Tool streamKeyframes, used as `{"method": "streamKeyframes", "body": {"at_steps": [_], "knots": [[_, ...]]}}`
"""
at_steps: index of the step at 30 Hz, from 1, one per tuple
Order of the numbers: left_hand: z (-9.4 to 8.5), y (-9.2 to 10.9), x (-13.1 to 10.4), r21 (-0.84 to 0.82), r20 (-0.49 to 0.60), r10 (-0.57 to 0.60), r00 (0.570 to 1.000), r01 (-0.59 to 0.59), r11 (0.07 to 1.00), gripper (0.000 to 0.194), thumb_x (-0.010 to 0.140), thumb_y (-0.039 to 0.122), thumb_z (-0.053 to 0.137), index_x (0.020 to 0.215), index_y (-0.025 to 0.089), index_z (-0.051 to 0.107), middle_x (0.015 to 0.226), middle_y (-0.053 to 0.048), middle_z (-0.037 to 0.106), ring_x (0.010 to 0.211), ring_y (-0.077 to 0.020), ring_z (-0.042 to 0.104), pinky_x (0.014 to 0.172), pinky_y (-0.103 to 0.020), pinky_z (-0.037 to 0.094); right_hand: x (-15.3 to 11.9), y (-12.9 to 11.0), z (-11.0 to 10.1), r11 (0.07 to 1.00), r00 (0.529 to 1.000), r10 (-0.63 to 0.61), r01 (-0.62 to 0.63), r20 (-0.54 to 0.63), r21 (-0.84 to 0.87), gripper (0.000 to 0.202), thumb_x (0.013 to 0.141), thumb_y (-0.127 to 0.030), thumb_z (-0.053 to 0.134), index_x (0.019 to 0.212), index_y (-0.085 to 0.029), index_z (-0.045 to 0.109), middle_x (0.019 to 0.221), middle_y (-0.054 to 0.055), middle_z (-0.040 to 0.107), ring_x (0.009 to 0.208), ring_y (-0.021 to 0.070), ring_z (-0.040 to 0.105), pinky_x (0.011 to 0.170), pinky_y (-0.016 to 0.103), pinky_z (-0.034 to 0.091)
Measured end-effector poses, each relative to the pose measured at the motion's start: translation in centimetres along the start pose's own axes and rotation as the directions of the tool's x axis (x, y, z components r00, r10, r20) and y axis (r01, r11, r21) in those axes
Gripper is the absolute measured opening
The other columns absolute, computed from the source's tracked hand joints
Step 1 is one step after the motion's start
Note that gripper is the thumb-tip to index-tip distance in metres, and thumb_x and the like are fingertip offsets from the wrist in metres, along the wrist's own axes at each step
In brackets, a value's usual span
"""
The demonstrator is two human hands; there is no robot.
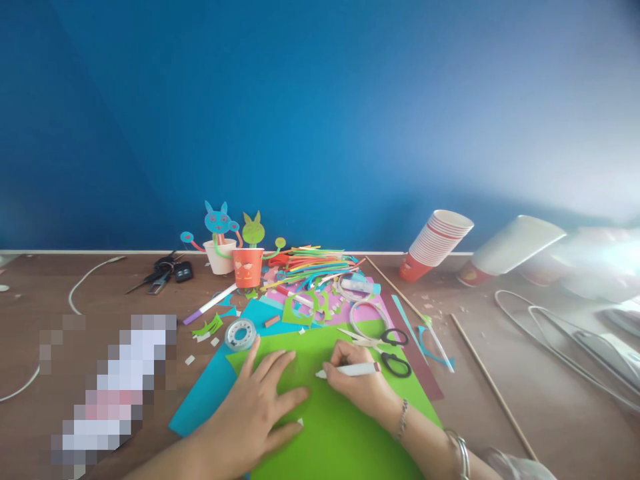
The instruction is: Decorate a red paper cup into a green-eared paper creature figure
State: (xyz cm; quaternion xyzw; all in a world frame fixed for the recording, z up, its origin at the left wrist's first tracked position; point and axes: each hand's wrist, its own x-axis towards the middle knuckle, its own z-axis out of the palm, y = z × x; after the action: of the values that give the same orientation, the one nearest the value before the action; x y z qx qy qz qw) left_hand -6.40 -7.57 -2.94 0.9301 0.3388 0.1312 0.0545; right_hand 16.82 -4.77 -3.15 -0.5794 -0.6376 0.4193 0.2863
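Observation:
My left hand (267, 403) lies flat with its fingers spread on a sheet of green paper (350, 427). In my right hand (360, 387) is a white marker (357, 369) with a dark red end, gripped like a pen, its tip at or just above the green sheet. I cannot tell whether the tip touches. Right beside that hand, scissors (385, 343) with black handles lie partly on the sheet. A roll of tape (241, 334) sits just beyond my left fingertips, and blue paper (205, 400) shows beneath the green.
Two paper-cup figures, one blue-headed (220, 257) and one green-headed (248, 268), stand near the wall. Colourful strips (320, 263) and scraps lie behind the sheets. Stacked cups (435, 247), a wooden stick (493, 387) and cables (555, 337) are on the right; keys (167, 270) are at the left.

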Motion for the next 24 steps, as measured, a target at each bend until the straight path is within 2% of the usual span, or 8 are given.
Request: {"method": "streamKeyframes", "body": {"at_steps": [6,11,15,24], "knots": [[-0.04,0.15,0.08,0.007,-0.003,0.003,1.000,-0.003,1.000,0.038,0.092,0.046,0.049,0.129,0.036,0.052,0.136,-0.010,0.048,0.125,-0.0315,0.042,0.105,-0.066,0.019,0.00,0.30,0.09,1.000,1.000,0.009,-0.009,-0.010,-0.026,0.020,0.068,-0.023,0.056,0.055,-0.022,0.041,0.047,-0.005,0.044,0.044,0.0094,0.038,0.041,0.021,0.029],[-0.15,0.07,0.12,0.011,-0.011,0.004,1.000,-0.004,1.000,0.037,0.092,0.046,0.049,0.127,0.036,0.054,0.135,-0.010,0.049,0.125,-0.0310,0.043,0.106,-0.065,0.019,0.16,0.60,0.09,0.998,0.998,0.057,-0.057,0.005,0.022,0.018,0.067,-0.024,0.056,0.056,-0.022,0.042,0.046,-0.006,0.044,0.043,0.0088,0.036,0.040,0.021,0.027],[-0.16,0.02,0.05,0.017,-0.023,0.007,1.000,-0.007,1.000,0.037,0.091,0.047,0.050,0.126,0.036,0.055,0.135,-0.008,0.049,0.124,-0.0300,0.043,0.108,-0.064,0.017,0.27,0.71,0.04,0.998,0.999,0.040,-0.039,-0.024,0.042,0.017,0.069,-0.026,0.054,0.057,-0.022,0.042,0.047,-0.005,0.045,0.044,0.0095,0.037,0.041,0.021,0.028],[-0.01,-0.06,0.01,0.039,0.001,0.009,1.000,-0.009,0.999,0.039,0.093,0.049,0.046,0.129,0.038,0.052,0.135,-0.010,0.048,0.125,-0.0309,0.042,0.106,-0.066,0.019,0.17,0.58,0.04,0.999,0.999,0.018,-0.019,-0.034,-0.035,0.018,0.070,-0.025,0.055,0.057,-0.022,0.042,0.048,-0.005,0.045,0.045,0.0101,0.040,0.042,0.021,0.030]]}}
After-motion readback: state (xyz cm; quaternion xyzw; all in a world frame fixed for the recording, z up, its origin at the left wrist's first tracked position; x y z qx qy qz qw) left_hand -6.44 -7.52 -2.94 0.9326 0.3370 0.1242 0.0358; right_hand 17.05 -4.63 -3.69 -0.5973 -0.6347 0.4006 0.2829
